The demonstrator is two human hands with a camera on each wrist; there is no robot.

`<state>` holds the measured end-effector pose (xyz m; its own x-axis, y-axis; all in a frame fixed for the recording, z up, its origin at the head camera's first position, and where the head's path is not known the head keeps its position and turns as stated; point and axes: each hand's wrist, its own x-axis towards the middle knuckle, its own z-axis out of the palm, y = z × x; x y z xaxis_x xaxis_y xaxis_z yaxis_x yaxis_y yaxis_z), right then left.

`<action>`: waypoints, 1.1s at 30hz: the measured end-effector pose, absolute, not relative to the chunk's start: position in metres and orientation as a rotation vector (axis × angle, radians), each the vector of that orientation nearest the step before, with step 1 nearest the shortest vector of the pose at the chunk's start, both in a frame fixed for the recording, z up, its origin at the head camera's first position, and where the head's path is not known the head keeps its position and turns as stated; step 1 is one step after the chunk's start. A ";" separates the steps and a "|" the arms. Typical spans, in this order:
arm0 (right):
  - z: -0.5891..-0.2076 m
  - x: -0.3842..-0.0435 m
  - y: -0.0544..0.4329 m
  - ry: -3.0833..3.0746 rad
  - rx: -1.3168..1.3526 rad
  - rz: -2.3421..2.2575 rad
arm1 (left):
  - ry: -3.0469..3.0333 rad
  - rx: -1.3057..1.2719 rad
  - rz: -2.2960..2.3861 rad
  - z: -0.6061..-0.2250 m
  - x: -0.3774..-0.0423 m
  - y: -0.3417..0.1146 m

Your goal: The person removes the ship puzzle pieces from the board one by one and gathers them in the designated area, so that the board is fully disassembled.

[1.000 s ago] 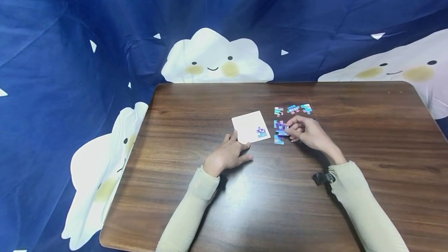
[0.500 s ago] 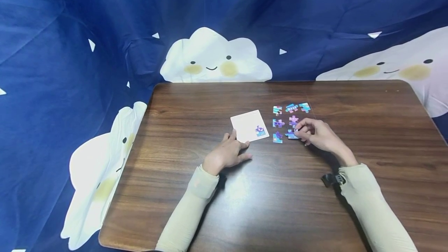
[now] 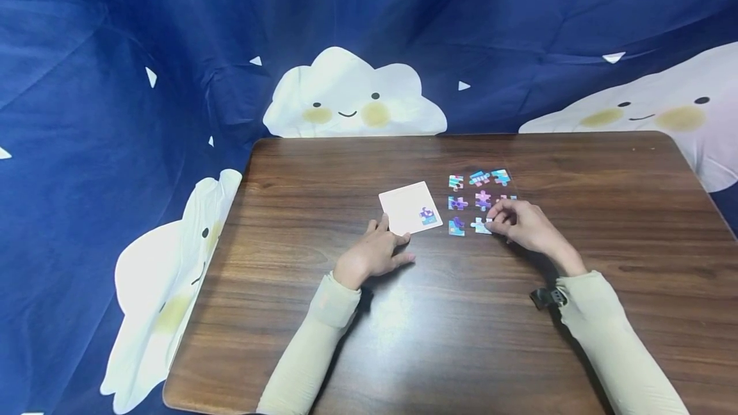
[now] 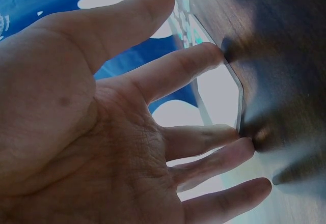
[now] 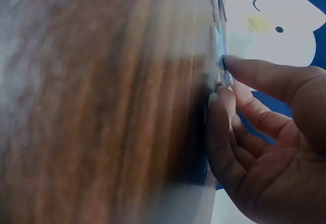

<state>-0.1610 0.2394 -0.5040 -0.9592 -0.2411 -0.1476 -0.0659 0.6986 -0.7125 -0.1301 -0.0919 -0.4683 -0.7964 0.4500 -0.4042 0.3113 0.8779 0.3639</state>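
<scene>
My right hand (image 3: 530, 228) pinches the right end of a light blue puzzle piece (image 3: 480, 226), between thumb and fingertips. In the right wrist view the thumb lies on the face of this piece (image 5: 219, 48), with the curled fingers low beside the tabletop. My left hand (image 3: 373, 253) is spread, its fingertips at the near edge of a white square puzzle board (image 3: 403, 203). One purple and blue piece (image 3: 427, 215) lies in that board's near right corner. From the left wrist, the extended fingers (image 4: 178, 71) show along the board's edge (image 4: 221, 89).
Several loose puzzle pieces lie in rough rows right of the board, among them a pink one (image 3: 483, 200), a purple one (image 3: 457, 203) and a corner one (image 3: 456, 227). Part of another piece (image 3: 507, 197) shows behind the right hand. The brown table (image 3: 450, 325) meets a blue cloud-patterned curtain (image 3: 496, 31).
My right hand has moved right from the left column, carrying the blue piece to the front row's middle. That piece now looks paler. My left hand has stayed at the board.
</scene>
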 end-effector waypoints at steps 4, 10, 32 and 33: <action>-0.505 -0.161 0.238 2.729 -0.260 -1.047 | 2.560 0.556 0.384 -0.469 -0.130 -0.092; -0.506 -0.163 0.235 2.780 -0.278 -0.992 | 2.555 0.547 0.393 -0.468 -0.129 -0.093; -0.488 -0.193 0.200 2.776 -0.397 -1.058 | 2.588 0.575 0.338 -0.472 -0.131 -0.092; -0.487 -0.195 0.197 2.761 -0.397 -1.075 | 2.588 0.571 0.339 -0.472 -0.131 -0.092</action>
<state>-0.1946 0.1974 -0.4872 -0.9533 -0.2984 -0.0458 -0.1890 0.7079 -0.6806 -0.1308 -0.0921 -0.4720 -0.8054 0.4492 -0.3867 0.3344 0.8831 0.3292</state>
